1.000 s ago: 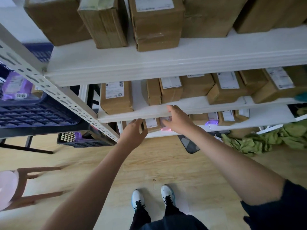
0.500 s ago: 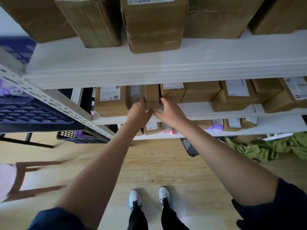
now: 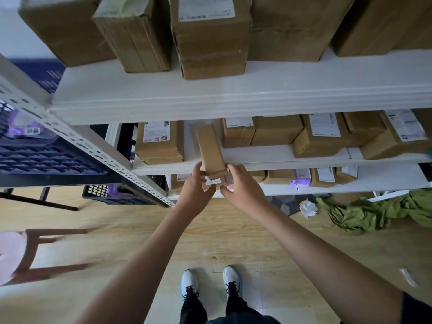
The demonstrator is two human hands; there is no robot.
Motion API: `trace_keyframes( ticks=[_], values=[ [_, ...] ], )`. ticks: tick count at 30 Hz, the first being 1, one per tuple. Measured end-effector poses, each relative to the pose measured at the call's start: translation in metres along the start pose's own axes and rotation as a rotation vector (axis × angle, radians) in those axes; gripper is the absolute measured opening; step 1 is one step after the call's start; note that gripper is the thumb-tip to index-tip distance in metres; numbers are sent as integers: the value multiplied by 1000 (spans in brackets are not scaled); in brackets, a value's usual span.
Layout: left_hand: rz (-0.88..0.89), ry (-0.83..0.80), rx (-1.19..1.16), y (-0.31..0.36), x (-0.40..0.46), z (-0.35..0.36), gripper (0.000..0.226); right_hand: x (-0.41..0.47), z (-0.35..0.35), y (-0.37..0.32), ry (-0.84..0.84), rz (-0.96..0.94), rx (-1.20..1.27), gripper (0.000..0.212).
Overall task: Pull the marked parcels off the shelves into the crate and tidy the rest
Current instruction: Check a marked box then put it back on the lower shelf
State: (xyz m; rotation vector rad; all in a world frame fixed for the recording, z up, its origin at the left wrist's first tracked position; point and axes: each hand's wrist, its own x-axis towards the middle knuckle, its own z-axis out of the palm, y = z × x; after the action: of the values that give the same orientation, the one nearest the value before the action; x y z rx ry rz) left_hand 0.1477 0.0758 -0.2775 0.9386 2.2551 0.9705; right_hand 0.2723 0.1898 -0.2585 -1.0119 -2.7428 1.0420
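A narrow brown cardboard parcel [image 3: 210, 152] sits just left of the frame's centre on the middle shelf [image 3: 280, 157], its long axis running from the shelf's depth out toward the front edge, slightly slanted so that the far end leans left and the near end overhangs the shelf lip. The near end carries a small white label facing down toward the camera. The left hand [image 3: 195, 185] grips that near end from the left, thumb on the left side and fingers curled under the label; the right hand [image 3: 243, 187] closes on it from the right, thumb at the parcel's right corner, fingers bent beneath. Both hands are partly curled around the parcel, neither flat nor fisted. To its left on the same shelf stands a labelled box [image 3: 160, 142], apart from it; to its right lies a row of labelled boxes [image 3: 325, 134]. Larger cartons [image 3: 210, 40] fill the top shelf at the upper frame. A dark blue crate [image 3: 46, 157] sits at the left edge, a green cloth [image 3: 383, 211] on the wooden floor at right.
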Motion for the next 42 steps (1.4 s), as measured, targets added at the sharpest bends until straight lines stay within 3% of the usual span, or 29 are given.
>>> trace_keyframes(
  ticks=[3, 9, 14, 19, 23, 27, 30, 42],
  values=[
    [24, 46, 3, 3, 5, -7, 88, 10, -4, -3, 35, -25, 2, 60],
    [13, 47, 34, -9, 8, -14, 90, 17, -2, -23, 32, -116, -83, 65],
    [-47, 40, 79, -31, 13, -23, 65, 19, 9, -36, 17, -233, -131, 63],
    [-40, 26, 127, -36, 32, -34, 50, 36, 6, -25, 84, -95, -61, 79],
    [-35, -16, 158, -33, 47, -35, 54, 64, -2, -12, -117, 84, -60, 95],
    [-8, -42, 286, -26, 57, -28, 66, 91, -1, -10, -147, 78, -57, 60],
    [10, -17, 329, -24, 57, -24, 70, 96, -1, -9, -134, 38, -85, 52],
    [167, 140, 306, 8, -12, -41, 76, 12, -18, -14, 62, -195, -57, 89]
  ],
)
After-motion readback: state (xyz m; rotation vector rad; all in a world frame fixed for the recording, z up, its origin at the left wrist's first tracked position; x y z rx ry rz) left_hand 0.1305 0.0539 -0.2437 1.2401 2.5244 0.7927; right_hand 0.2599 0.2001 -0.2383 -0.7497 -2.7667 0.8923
